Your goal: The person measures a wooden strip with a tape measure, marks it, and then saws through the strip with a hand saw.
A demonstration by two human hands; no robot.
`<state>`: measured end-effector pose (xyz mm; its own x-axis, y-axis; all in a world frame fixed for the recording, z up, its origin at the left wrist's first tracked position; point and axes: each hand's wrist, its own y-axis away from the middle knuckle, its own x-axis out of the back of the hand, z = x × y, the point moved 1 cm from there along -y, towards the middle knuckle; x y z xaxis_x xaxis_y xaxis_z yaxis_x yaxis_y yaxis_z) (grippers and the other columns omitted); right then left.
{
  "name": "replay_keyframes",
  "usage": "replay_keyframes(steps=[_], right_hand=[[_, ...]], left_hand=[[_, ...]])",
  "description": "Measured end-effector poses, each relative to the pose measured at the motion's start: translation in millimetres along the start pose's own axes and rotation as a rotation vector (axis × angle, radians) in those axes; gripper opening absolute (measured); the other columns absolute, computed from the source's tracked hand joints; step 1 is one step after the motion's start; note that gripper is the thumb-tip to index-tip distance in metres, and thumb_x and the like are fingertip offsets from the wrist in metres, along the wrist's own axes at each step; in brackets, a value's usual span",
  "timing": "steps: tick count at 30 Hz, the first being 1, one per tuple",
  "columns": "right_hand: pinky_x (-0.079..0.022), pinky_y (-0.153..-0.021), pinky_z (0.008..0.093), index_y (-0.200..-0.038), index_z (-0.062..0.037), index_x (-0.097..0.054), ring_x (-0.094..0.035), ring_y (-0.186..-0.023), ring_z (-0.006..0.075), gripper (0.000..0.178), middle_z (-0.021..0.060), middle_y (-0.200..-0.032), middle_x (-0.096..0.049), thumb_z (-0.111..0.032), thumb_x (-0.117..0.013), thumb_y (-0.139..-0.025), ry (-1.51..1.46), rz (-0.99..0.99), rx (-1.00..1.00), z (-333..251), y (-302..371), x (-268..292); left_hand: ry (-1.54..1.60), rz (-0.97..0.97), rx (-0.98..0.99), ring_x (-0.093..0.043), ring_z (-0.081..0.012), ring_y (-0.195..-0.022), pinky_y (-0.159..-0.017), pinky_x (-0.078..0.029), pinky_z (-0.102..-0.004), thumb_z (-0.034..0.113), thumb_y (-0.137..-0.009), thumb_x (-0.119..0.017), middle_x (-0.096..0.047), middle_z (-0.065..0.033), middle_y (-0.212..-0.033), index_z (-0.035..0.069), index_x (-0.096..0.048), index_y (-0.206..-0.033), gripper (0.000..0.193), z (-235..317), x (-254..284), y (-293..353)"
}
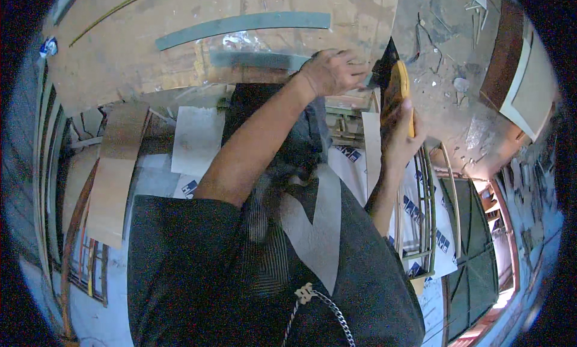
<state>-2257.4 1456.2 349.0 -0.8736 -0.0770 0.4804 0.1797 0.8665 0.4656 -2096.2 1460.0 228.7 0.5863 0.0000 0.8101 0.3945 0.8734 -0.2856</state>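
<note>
My left hand [335, 71] is over the right part of a grey-green strip [252, 60] at the near edge of the work table, its fingers bent around the strip. The strip's far end is partly hidden by the fingers. My right hand [401, 127] grips a yellow-and-black tool [403, 76] by its handle. A dark, pointed part of this tool rises beyond my left fingertips; its exact kind is hard to make out. Another grey-green strip [243, 24], longer and slightly bent, lies on the table farther back.
The worn brown table [138, 52] carries crumpled clear plastic [240, 39] and a thin rod [114, 15]. Scraps and wire [430, 37] litter the surface on the right, near framed panels [523, 76]. Boards [111, 184] and a slatted metal frame [428, 208] stand below the table edge.
</note>
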Motion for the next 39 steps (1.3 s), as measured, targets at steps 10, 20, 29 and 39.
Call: replay_keyframes(steps=[10, 20, 29, 39], right_hand=[[-0.035, -0.05, 0.0235, -0.084, 0.0026, -0.062, -0.043, -0.057, 0.0077, 0.044, -0.0011, -0.062, -0.049, -0.04, -0.054, -0.09, 0.013, 0.002, -0.044, 4.5, -1.2, 5.2], [-0.032, -0.05, 0.0196, -0.073, -0.0023, -0.059, -0.042, -0.057, 0.0043, 0.035, -0.0027, -0.062, -0.051, -0.032, -0.056, -0.091, 0.105, 0.058, 0.065, 0.2, 8.9, 9.2], [-0.033, -0.048, 0.0204, -0.074, 0.0011, -0.059, -0.044, -0.054, 0.0054, 0.039, -0.0015, -0.061, -0.051, -0.034, -0.056, -0.09, 0.326, 0.246, 0.152, 11.7, 11.3, 4.1], [-0.032, -0.046, 0.0276, -0.08, 0.0033, -0.065, -0.04, -0.051, 0.0088, 0.047, 0.0007, -0.057, -0.05, -0.041, -0.053, -0.09, 0.169, 0.192, 0.101, 30.7, -9.7, -1.7]], left_hand=[[-0.024, 0.024, 0.026, -0.058, -0.0163, -0.083, -0.063, -0.054, -0.0303, 0.035, -0.07, -0.066, -0.061, 0.0085, -0.092, 0.019, -0.067, -0.092, 0.027, 1.8, 1.5, 0.2], [-0.083, 0.047, 0.052, -0.056, -0.0147, -0.087, -0.065, -0.054, -0.0282, 0.034, -0.071, -0.064, -0.06, 0.0117, -0.091, 0.019, -0.066, -0.08, 0.017, -0.8, -3.9, 2.6], [-0.088, 0.055, 0.083, -0.058, -0.0165, -0.086, -0.062, -0.053, -0.0306, 0.037, -0.072, -0.065, -0.061, 0.0096, -0.091, 0.019, -0.066, -0.091, 0.026, 6.2, 3.3, -3.1], [-0.08, 0.065, 0.006, -0.055, -0.0147, -0.088, -0.064, -0.053, -0.0287, 0.037, -0.073, -0.065, -0.06, 0.0091, -0.089, 0.016, -0.067, -0.088, 0.025, 6.8, -4.0, -6.1]])
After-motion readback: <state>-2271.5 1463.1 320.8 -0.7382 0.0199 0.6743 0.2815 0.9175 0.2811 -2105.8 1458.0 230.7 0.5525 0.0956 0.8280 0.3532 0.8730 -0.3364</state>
